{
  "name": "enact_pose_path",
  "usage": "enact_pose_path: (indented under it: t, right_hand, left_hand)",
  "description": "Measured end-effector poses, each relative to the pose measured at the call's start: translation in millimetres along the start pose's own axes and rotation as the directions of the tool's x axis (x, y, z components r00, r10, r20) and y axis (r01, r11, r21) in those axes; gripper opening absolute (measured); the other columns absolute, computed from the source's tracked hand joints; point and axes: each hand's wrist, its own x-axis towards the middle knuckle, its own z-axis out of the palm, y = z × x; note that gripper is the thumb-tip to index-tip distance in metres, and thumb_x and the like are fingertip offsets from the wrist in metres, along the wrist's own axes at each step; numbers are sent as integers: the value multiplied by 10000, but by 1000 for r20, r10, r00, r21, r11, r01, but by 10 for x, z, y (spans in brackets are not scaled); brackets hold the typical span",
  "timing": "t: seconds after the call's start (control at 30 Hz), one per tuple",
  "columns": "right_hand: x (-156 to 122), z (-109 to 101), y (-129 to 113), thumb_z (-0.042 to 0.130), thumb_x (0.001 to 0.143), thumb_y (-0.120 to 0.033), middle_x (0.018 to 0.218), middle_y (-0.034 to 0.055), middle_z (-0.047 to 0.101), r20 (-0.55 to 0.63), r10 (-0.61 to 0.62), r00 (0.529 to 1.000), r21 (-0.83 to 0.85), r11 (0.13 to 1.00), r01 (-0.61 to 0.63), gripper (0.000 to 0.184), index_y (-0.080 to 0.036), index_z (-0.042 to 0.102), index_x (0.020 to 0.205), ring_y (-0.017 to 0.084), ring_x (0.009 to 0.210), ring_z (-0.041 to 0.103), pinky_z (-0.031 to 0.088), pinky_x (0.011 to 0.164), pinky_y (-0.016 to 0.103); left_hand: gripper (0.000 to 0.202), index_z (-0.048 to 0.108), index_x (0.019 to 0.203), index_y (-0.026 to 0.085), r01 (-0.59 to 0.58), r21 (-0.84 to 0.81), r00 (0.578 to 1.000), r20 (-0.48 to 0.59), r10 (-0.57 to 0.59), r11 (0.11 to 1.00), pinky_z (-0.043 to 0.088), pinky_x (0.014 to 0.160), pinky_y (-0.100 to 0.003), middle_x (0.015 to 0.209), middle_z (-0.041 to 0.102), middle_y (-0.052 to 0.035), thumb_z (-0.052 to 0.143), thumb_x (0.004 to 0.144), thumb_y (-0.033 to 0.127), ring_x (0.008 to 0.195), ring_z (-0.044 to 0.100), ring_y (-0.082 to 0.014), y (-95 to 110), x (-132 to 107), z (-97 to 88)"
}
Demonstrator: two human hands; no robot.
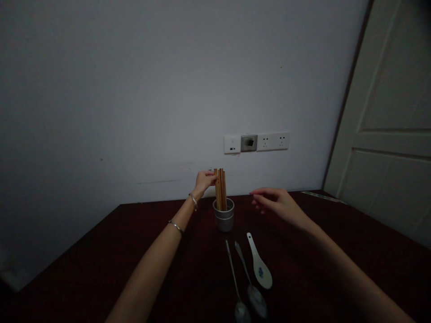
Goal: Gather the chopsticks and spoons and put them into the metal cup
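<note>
Several wooden chopsticks (221, 190) stand upright in a grey metal cup (224, 220) at the middle of the table. My left hand (205, 180) is closed on the chopsticks near their upper ends, from the left side. To the right of the cup, my right hand (271, 199) hovers with its fingers loosely stretched toward the cup, holding nothing. In front of the cup lie a long-handled metal spoon (233, 273), a second metal spoon (257, 301) and a white ceramic soup spoon (259, 264) with a blue mark in its bowl.
The dark red table (101, 251) reaches back to a pale wall (134, 112). A row of sockets and switches (265, 141) is set in the wall behind the cup. On the right stands a panelled door (387, 134). A flat strip (321, 196) lies at the table's far right edge.
</note>
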Motion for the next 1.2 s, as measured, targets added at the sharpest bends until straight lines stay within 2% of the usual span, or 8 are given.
enact_pose_path:
  t: [0.3, 0.5, 0.7, 0.9, 1.0, 1.1, 1.17, 1.2]
  right_hand:
    - [1, -3, 14, 548, 731, -413, 761, 62, 634, 23, 1, 1000, -14, 1000, -1, 314, -154, 613, 896, 143, 655, 587, 483, 541, 265]
    - [-8, -13, 0, 553, 727, -406, 731, 54, 630, 31, -2, 1000, -20, 1000, 2, 311, -149, 618, 891, 135, 632, 581, 479, 535, 261]
    - [5, -43, 80, 551, 735, -383, 746, 57, 642, 52, -8, 999, -13, 1000, 8, 310, -144, 618, 921, 127, 638, 582, 478, 548, 259]
    - [28, -62, 165, 559, 733, -381, 752, 63, 646, 69, 19, 997, 2, 1000, -19, 326, -140, 609, 946, 130, 643, 590, 480, 548, 259]
    - [32, -72, 191, 564, 735, -372, 750, 61, 645, 80, 38, 996, 3, 999, -38, 309, -141, 610, 934, 127, 641, 589, 482, 551, 254]
    - [34, -88, 213, 568, 736, -370, 743, 57, 646, 94, 60, 994, 4, 998, -61, 295, -143, 613, 919, 124, 632, 588, 483, 546, 248]
    - [31, -97, 220, 573, 733, -370, 734, 53, 648, 97, 75, 992, -1, 997, -75, 289, -145, 618, 908, 120, 616, 585, 482, 542, 246]
    - [28, -99, 218, 575, 731, -371, 728, 51, 648, 96, 79, 992, -6, 997, -79, 288, -144, 621, 902, 116, 605, 582, 481, 540, 246]
  left_hand:
    - [136, 608, 673, 95, 23, 16, 1000, 1, -23, 1000, 491, 532, -224, 627, 629, -35, 674, 611, 197, 547, 580, -108, -66, -43, 35]
    - [154, 611, 755, 91, 45, 55, 999, 5, -45, 997, 499, 546, -238, 685, 640, -65, 656, 626, 161, 570, 597, -123, -159, -62, 54]
    - [317, 581, 929, 86, 34, 77, 995, 94, -42, 996, 502, 598, -270, 768, 651, -93, 661, 642, 196, 671, 619, -154, -198, -140, 3]
    - [493, 490, 1077, 76, 23, 94, 991, 129, -35, 995, 475, 654, -265, 856, 646, -127, 669, 651, 247, 757, 618, -161, -206, -272, -113]
    - [500, 484, 1092, 74, 15, 160, 989, 142, -38, 987, 456, 664, -263, 855, 641, -124, 655, 660, 260, 755, 609, -159, -228, -307, -154]
    - [398, 549, 1006, 97, -78, 365, 996, -14, 89, 928, 430, 689, -264, 850, 630, -108, 641, 660, 269, 752, 585, -158, -152, -414, -190]
    - [282, 593, 898, 134, -141, 540, 967, -104, 232, 830, 409, 719, -270, 853, 622, -92, 618, 674, 304, 770, 565, -165, -39, -560, -201]
    - [231, 604, 841, 153, -159, 617, 950, -116, 288, 771, 398, 733, -273, 850, 619, -83, 595, 690, 328, 783, 558, -171, 25, -654, -196]
